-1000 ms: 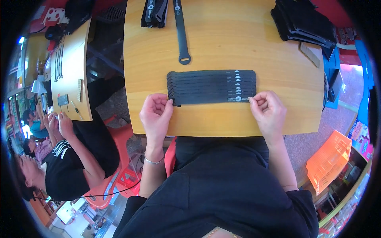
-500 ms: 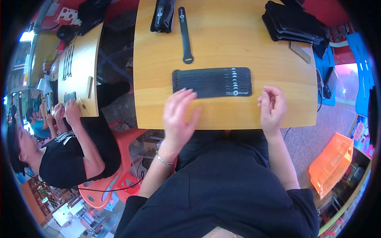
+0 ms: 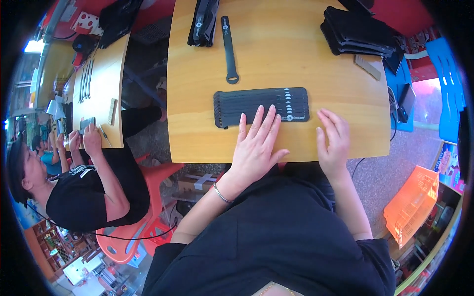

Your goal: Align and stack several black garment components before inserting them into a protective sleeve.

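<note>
Head view. Left hand [image 3: 255, 148] lies flat, palm down, fingers spread and straight; it grasps nothing. Its fingertips [image 3: 258, 109] overlap the near edge of the row of black straps [image 3: 261, 105] laid side by side on the wooden table [image 3: 296, 54]. Right hand [image 3: 333, 139] also flat and open, holding nothing, resting on the table just beside the row's right end, apparently not touching it. A single black strap [image 3: 229, 49] lies beyond the row, well apart from both hands.

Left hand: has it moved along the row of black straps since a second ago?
Yes. The left hand slid rightward from the strap row's left end to its middle, fingers flat on it.
</note>
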